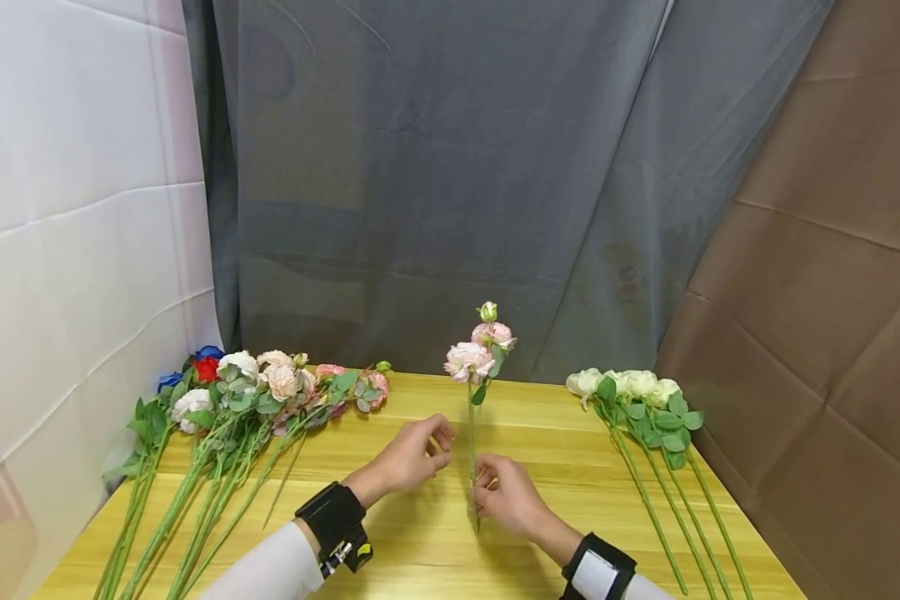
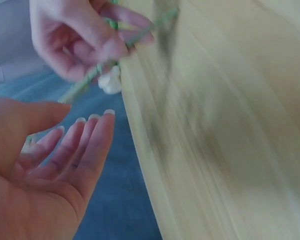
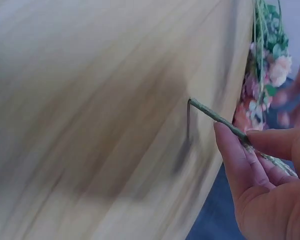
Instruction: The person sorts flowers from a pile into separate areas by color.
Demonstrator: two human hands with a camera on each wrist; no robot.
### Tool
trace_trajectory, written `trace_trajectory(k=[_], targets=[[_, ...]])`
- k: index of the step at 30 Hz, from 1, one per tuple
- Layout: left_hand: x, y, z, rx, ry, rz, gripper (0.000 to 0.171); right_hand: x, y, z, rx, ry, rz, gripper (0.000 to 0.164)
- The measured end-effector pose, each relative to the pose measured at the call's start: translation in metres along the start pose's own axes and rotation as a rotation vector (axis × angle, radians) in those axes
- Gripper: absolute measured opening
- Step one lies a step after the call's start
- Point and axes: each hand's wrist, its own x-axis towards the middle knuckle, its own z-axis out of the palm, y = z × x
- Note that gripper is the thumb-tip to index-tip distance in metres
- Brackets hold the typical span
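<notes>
Upright over the middle of the table stands a stem of pale pink artificial peonies, two blooms with a bud on top. My right hand pinches its green stem between thumb and fingers near the lower end. The stem's tip points down at the wood in the right wrist view. My left hand is beside the stem on the left, palm facing it, its fingers loosely bent and holding nothing. In the left wrist view the left fingers are spread apart from the thumb, close to the stem.
To the left lies a pile of artificial flowers in white, blush, pink, red and blue, stems toward the front edge. Several white roses lie at the right. Grey cloth hangs behind, with white and brown cloth at the sides.
</notes>
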Motion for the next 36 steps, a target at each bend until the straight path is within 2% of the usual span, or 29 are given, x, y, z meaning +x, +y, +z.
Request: trace_trajectory(k=[5,12,16,20,23,26,32,36], targets=[[-0.015,-0.013,-0.025,0.113,0.012,-0.007,0.018,-0.007,0.011,-0.022,-0.038,0.065,0.007,0.014],[-0.043,-0.037,-0.07,0.271,0.141,-0.055,0.018,-0.012,0.027,-0.055,-0.15,0.122,0.059,0.017],[-0.061,-0.046,-0.097,0.397,0.191,-0.12,0.022,-0.013,0.036,-0.071,-0.195,0.12,0.084,0.018],[-0.076,-0.055,-0.117,0.515,0.195,-0.229,0.026,-0.013,0.045,-0.083,-0.215,0.111,0.111,0.017],[-0.084,-0.06,-0.124,0.553,0.16,-0.338,0.022,-0.013,0.051,-0.089,-0.222,0.102,0.132,0.016],[-0.089,-0.063,-0.126,0.581,0.135,-0.404,0.019,-0.012,0.055,-0.092,-0.232,0.077,0.156,0.009],[-0.093,-0.07,-0.126,0.676,0.178,-0.409,0.014,-0.008,0.059,-0.094,-0.226,0.01,0.194,0.007],[-0.095,-0.073,-0.128,0.659,0.156,-0.462,0.012,-0.003,0.061,-0.094,-0.274,0.029,0.221,0.009]])
